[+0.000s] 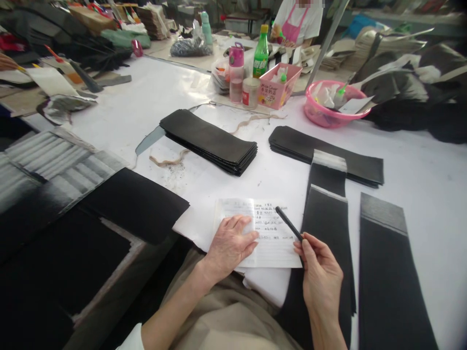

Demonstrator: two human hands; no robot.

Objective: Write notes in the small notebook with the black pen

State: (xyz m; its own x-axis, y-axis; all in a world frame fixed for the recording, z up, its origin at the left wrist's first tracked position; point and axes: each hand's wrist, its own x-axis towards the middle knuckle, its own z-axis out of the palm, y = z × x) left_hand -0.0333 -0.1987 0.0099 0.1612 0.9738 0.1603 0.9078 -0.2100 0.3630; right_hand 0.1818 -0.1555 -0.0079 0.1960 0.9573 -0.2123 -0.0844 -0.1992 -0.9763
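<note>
An open notebook (272, 250) with handwritten lines lies at the table's near edge. My left hand (231, 243) rests on its left page, fingers stretched out and a little apart, holding nothing. Between the thumb and fingers of my right hand (321, 267) is a black pen (289, 223), tilted up to the left over the right page. Close by on the right, long black strips (324, 218) with pale ends run partly behind my right hand and forearm. Another black strip (390, 272) with a grey end lies farther right.
Beyond the notebook sit two stacks of black pieces, one stack (207, 138) in the middle and another stack (328, 153) to the right. Black panels (138, 204) fill the left side. Farther back stand a pink basin (337, 121), a pink basket (280, 87) and bottles. A person (299, 22) works across the table.
</note>
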